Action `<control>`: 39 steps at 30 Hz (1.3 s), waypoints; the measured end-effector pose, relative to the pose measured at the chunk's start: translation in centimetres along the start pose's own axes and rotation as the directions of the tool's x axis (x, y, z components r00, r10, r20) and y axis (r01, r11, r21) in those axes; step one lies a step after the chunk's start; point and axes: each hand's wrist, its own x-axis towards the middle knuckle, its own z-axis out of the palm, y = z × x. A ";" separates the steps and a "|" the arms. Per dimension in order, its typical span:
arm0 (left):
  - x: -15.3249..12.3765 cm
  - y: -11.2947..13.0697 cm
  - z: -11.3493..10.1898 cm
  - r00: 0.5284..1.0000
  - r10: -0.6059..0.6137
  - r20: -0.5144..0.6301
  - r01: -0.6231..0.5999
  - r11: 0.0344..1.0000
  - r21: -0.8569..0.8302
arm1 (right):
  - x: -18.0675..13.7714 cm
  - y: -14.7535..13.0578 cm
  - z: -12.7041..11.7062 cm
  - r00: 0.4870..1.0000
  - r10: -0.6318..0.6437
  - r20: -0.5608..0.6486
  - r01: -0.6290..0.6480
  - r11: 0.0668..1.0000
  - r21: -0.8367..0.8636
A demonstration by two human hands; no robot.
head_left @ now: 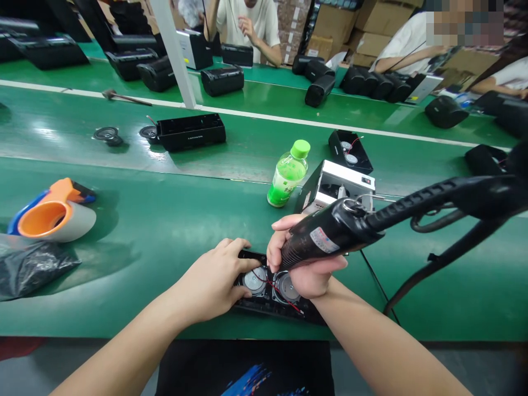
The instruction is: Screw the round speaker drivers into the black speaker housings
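A black speaker housing [268, 300] lies open on the green bench near the front edge, showing two round drivers and a red wire. My left hand [214, 280] rests on its left end, fingers curled over the rim and pressing it down. My right hand [303, 264] is wrapped round a black electric screwdriver [330, 236], tip pointed down into the housing between the drivers. The tool's thick black cable [445, 198] runs off to the right.
A green drink bottle [287, 175] and a silver box [336, 184] stand just behind the hands. An orange and white tape dispenser [53, 214] and a black bag [28, 267] lie at the left. More black housings sit on the conveyor; other people work across it.
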 end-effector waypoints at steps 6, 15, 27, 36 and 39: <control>0.0 0.0 0.2 1.000 0.004 -0.019 -0.004 1.000 -0.011 | -0.4 0.7 0.0 1.000 -0.019 0.010 0.019 1.000 -0.002; -0.1 0.0 0.3 1.000 0.008 -0.026 -0.008 1.000 -0.010 | -0.7 1.0 -0.1 0.999 -0.020 0.034 0.020 1.000 0.001; 0.0 -0.1 0.3 0.999 -0.001 -0.044 -0.001 0.999 -0.041 | -0.4 -0.8 -0.4 0.987 0.087 0.134 -0.086 0.996 -0.017; 0.0 -0.1 0.3 0.999 0.004 -0.045 -0.007 0.998 -0.065 | -0.2 -3.0 -0.2 0.977 0.179 0.118 -0.183 0.983 0.027; 0.0 -0.2 0.3 0.999 0.012 -0.032 -0.014 0.998 -0.064 | -0.1 -2.1 0.3 0.989 0.125 0.072 -0.129 0.990 0.048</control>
